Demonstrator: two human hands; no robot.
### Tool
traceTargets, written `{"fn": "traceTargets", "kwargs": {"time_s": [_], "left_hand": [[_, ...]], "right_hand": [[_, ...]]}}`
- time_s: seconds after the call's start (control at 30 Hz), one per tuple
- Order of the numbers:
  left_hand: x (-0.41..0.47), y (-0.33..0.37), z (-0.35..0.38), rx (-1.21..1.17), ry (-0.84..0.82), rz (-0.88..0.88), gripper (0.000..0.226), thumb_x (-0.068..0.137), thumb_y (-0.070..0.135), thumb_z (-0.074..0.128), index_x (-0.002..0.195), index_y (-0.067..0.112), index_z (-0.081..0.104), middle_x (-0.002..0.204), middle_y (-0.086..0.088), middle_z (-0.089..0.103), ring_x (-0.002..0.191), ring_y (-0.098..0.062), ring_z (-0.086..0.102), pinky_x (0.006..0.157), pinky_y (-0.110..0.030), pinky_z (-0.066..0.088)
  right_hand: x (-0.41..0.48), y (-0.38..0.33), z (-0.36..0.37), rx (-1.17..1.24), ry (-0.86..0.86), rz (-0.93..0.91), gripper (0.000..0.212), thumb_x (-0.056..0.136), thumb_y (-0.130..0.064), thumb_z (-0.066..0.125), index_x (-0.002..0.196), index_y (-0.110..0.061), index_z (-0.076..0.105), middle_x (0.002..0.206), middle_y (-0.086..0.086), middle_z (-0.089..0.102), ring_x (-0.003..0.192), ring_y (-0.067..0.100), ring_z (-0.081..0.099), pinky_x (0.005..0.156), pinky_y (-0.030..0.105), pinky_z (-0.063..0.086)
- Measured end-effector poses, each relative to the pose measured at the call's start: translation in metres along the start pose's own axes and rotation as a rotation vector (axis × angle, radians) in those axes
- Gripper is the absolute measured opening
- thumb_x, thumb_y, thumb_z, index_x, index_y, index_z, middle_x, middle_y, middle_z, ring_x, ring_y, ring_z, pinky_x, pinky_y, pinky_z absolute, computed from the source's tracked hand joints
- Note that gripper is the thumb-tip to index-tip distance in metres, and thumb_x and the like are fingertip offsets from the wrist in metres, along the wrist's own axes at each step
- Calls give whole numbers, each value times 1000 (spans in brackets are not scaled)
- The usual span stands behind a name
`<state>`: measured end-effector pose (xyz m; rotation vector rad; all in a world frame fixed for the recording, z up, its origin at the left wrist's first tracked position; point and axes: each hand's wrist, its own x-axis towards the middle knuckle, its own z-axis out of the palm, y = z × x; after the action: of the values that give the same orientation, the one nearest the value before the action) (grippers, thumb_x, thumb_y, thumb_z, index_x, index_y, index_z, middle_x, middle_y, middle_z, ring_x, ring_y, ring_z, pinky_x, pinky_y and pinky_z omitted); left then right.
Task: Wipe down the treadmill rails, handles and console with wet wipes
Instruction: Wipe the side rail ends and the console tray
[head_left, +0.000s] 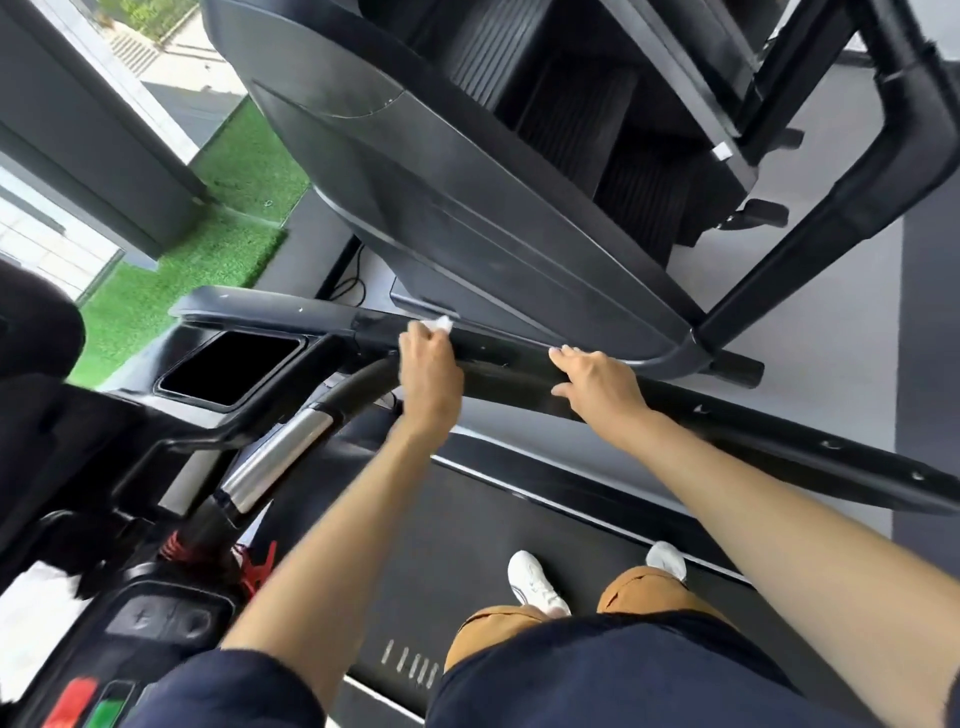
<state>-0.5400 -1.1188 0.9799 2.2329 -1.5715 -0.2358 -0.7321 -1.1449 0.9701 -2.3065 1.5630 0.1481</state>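
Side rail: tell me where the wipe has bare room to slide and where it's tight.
Bare: the side rail beyond the right hand, and past the wipe toward the dark pocket. Tight: between the left hand and right hand, beside the neighbouring machine's shroud.

Green turf (228, 260), neighbouring stair machine (467, 182)

light: daylight is pouring in from upper left over the green artificial turf (171, 291) | glare: the chrome tubular handle section (283, 452) is gleaming | blur: the red rectangular console button (72, 701) is smearing | edges: straight lines are bowing
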Motion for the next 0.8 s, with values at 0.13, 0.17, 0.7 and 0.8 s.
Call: {"fn": "traceTargets", "kwargs": {"time_s": [0.13,0.17,0.7,0.8], "left_hand": [[-38,33,31,-98,-170,291,40,62,-24,47,93,-5,64,85,-15,49,76,-28,44,64,-37,41],[-36,33,30,-112,-169,358,36,66,-23,51,93,-3,65,81,-11,46,73,-24,41,59,-35,38],[-14,35,6,-216,-109,266,20,89,0,56,72,1,66,73,-6,43,64,-20,39,60,-26,30],[31,6,-24,-113,47,74,23,92,-4,49,102,0,69,89,-11,50,77,-24,47,69,-20,33]], "right_hand": [[-1,1,3,7,28,-4,47,96,-26,55,139,-12,42,139,6,50,125,23,51,95,39,46],[-1,1,2,0,29,-7,49,96,-27,55,141,-13,40,140,6,50,125,24,51,95,38,46],[-1,5,6,6,82,-62,49,96,-26,56,140,-13,41,137,5,52,126,21,51,93,36,47],[-1,6,7,6,92,-62,47,95,-29,57,137,-12,44,136,6,53,125,21,52,94,36,48]]}}
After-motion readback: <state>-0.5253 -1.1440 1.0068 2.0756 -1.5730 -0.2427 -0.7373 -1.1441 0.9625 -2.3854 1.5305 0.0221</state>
